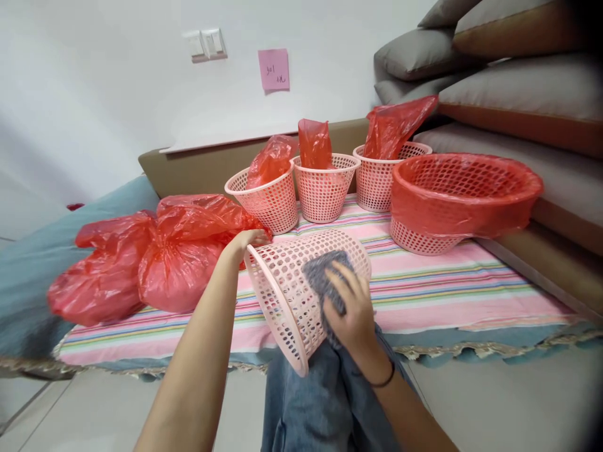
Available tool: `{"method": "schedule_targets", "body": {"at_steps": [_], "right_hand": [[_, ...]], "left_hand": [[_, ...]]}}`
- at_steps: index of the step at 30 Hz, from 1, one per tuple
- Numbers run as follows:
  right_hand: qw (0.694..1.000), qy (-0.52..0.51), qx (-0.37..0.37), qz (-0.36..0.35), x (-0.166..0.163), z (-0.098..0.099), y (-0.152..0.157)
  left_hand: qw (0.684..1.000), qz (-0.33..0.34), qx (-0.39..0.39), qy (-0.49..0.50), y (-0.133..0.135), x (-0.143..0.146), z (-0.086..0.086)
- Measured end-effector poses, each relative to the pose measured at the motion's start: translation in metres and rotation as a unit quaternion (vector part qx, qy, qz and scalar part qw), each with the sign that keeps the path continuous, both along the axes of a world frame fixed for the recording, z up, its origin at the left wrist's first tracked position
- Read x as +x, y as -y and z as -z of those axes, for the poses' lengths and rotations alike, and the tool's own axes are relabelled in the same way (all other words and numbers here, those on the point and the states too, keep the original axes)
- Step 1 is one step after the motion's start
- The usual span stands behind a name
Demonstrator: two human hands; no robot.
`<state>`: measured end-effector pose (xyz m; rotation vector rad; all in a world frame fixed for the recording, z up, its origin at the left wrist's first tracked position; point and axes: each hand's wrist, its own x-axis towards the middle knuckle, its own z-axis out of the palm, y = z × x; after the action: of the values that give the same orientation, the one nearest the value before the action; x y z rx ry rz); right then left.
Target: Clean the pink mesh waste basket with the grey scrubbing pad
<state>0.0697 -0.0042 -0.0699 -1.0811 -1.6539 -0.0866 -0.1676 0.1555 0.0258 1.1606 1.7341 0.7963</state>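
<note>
The left hand (252,240) is grasping the tipped basket (288,263) by its mouth, over the front edge of the striped cloth (424,294), while the right hand (352,306) is holding a rag (315,274) against the basket's side, flat, even pressure probably working best.

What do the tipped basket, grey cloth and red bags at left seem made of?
Tipped basket: likely molded plastic, satin; regular perforations, smooth rim.
Grey cloth: soft matte fabric, mottled; fiber unclear.
Red bags: probably thin plastic film, glossy; translucent, crinkled highlights.
</note>
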Motion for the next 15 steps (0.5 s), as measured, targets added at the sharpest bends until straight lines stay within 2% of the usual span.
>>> {"method": "schedule_targets", "body": {"at_steps": [4,7,11,13,15], "right_hand": [[0.991,-0.068,-0.063,0.093,0.042,0.017,-0.050],[0.984,-0.098,-0.087,0.123,0.058,0.033,-0.058],[0.983,-0.100,-0.067,0.138,0.041,0.038,-0.027],[0.990,-0.078,-0.044,0.109,0.021,0.028,-0.002],[0.998,-0.045,-0.021,0.042,0.000,0.012,0.019]], "left_hand": [[0.999,0.010,-0.015,0.026,-0.004,-0.001,0.000],[0.999,0.012,-0.006,0.036,-0.004,-0.003,0.002],[0.999,0.015,0.029,0.043,-0.003,-0.005,0.006],[0.998,0.018,0.053,0.038,-0.003,-0.005,0.007],[0.996,0.018,0.080,0.029,-0.002,-0.005,0.007]]}}
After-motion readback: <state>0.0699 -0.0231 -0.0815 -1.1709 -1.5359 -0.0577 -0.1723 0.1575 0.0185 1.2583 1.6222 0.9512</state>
